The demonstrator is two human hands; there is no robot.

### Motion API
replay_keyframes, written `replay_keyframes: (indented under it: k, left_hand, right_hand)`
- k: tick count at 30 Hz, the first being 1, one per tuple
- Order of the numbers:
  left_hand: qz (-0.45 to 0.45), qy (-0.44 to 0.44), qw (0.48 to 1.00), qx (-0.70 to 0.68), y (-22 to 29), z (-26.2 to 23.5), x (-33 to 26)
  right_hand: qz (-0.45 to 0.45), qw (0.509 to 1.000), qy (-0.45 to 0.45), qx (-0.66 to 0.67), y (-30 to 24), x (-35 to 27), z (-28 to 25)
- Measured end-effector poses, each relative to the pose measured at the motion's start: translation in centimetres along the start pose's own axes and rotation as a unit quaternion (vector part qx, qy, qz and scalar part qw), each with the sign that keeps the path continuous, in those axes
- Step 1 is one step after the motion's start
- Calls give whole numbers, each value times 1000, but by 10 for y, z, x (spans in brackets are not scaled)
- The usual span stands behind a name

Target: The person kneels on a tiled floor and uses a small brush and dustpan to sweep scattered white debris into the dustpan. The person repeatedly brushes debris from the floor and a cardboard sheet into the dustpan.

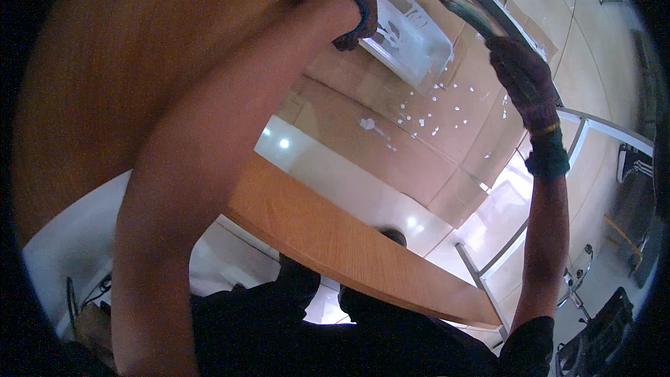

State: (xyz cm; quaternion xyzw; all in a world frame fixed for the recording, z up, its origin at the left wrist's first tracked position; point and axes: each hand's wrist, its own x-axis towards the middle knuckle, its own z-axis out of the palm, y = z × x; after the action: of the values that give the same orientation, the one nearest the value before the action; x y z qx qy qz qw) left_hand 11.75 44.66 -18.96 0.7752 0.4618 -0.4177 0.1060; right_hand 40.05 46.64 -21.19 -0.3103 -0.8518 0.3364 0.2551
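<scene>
My left hand, in a dark maroon knit glove, is at the left rim of a translucent white tray smeared with white paint. Its fingers curl downward; whether they grip the tray or the edge of the wood is hidden. My right hand, in a matching glove, is closed around the near end of a long slim tool. Motion blurs this tool: dark at its far tip, greenish along the middle, like a paintbrush, though its kind is unclear. It points up and left, beside a dark curved edge.
Brown cardboard spotted with white drips covers the tiled floor. A wooden panel curves across in front of me, and a broad wooden surface fills the left. White metal bars stand right; beyond are a dark chair and someone's shoe.
</scene>
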Motion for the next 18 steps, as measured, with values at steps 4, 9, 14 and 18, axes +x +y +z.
replay_keyframes:
  k: [4,9,14,18]
  left_hand:
    - [-35,61,997,-30,-5,21,16]
    - [-39,42,995,-86,-3,9,5]
    - [-125,82,963,-225,-2,13,5]
    - [-76,89,978,-175,-1,11,2]
  right_hand:
    - [-38,994,-91,-53,13,47,7]
    - [-130,986,-86,-61,47,76,22]
    - [-115,975,-132,-135,68,94,33]
    - [-60,989,-107,-85,81,91,32]
